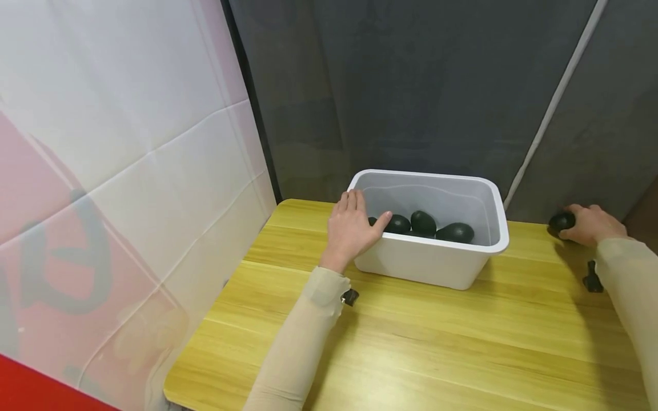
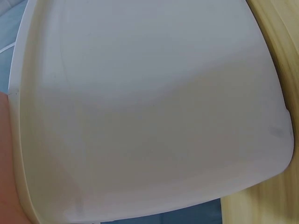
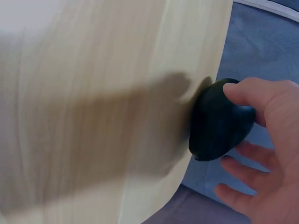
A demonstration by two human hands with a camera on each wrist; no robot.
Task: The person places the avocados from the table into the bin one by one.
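On the far half of the wooden table (image 1: 411,337), a white plastic bin (image 1: 437,265) stands before a grey curtain (image 1: 411,85); a white-and-pink sheet (image 1: 103,171) hangs at left. My left hand (image 1: 352,228) grasps the bin's near-left rim, thumb hooked inside, fingers flat outside. Several dark avocados (image 1: 422,221) lie in the bin. At the table's far-right edge, my right hand (image 1: 591,224) grips one avocado (image 1: 560,221), fingers curled around it.

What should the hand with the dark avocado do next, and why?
Probably lift the avocado off the table and carry it toward the white bin. The right hand already grips it at the table's far edge, the left hand holds the bin's rim, and similar ones lie inside.
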